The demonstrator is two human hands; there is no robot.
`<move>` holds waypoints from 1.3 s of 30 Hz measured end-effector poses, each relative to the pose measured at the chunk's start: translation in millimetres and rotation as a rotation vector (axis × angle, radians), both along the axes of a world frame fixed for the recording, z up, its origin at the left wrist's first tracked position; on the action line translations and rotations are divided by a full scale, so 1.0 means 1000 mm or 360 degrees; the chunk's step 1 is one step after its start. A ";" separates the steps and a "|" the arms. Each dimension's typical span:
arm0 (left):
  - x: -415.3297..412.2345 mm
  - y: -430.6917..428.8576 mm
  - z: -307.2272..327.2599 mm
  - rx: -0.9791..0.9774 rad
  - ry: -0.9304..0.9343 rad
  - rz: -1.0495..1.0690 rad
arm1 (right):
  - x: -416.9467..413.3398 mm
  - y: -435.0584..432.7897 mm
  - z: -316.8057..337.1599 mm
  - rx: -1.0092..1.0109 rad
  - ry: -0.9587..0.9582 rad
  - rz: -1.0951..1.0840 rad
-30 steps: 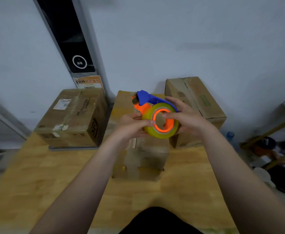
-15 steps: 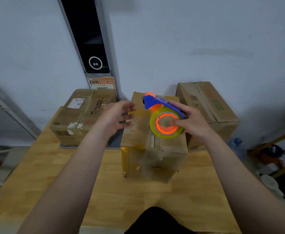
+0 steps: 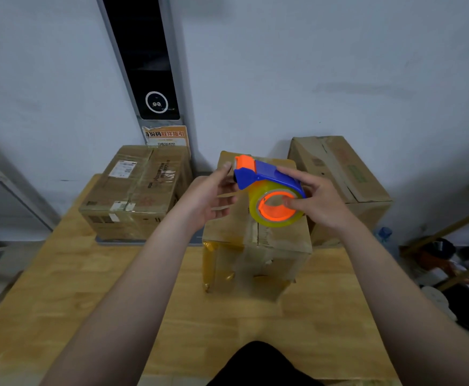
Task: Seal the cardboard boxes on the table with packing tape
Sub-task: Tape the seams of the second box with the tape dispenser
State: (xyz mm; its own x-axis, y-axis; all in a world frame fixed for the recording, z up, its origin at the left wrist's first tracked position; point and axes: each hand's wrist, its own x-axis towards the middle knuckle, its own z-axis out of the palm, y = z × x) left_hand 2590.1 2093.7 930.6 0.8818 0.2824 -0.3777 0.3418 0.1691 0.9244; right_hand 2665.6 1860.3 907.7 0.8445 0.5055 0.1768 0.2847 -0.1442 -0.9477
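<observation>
The right hand (image 3: 319, 201) grips the blue and orange tape dispenser (image 3: 266, 176) at mid-frame, just over the middle box (image 3: 255, 246) on the table (image 3: 88, 288). The left hand (image 3: 208, 196) is beside its orange tip, fingers loose and apart. An orange sign (image 3: 166, 134) at upper left has Chinese writing. The left box (image 3: 135, 196) has a white label (image 3: 122, 168) too small to read.

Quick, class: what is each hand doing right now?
Left hand: open, holding nothing.
Right hand: grips the blue-and-orange plastic tape dispenser.
</observation>
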 end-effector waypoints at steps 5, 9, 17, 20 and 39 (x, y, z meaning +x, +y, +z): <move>-0.001 -0.002 -0.003 -0.0102 0.0070 0.0016 | 0.006 -0.004 -0.004 -0.0048 -0.0074 0.0019; -0.001 0.001 -0.005 -0.0015 0.0119 0.0033 | 0.011 -0.007 -0.006 -0.0146 -0.0164 0.0052; -0.006 0.001 -0.013 0.0027 0.0129 0.0102 | 0.011 -0.010 -0.003 -0.0326 -0.0347 0.0083; -0.008 -0.001 -0.015 0.0029 0.0147 0.0116 | 0.010 -0.010 -0.004 -0.0385 -0.0391 0.0082; -0.036 0.006 -0.054 0.0787 -0.0114 0.0227 | -0.019 -0.040 -0.038 -0.0590 -0.0797 0.0052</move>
State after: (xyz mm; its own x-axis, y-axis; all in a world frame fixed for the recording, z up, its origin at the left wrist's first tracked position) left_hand 2553.7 2100.1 876.2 0.8402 0.5312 -0.1088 0.2802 -0.2536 0.9258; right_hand 2646.4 1820.1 869.7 0.6877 0.6333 0.3550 0.6913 -0.4216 -0.5868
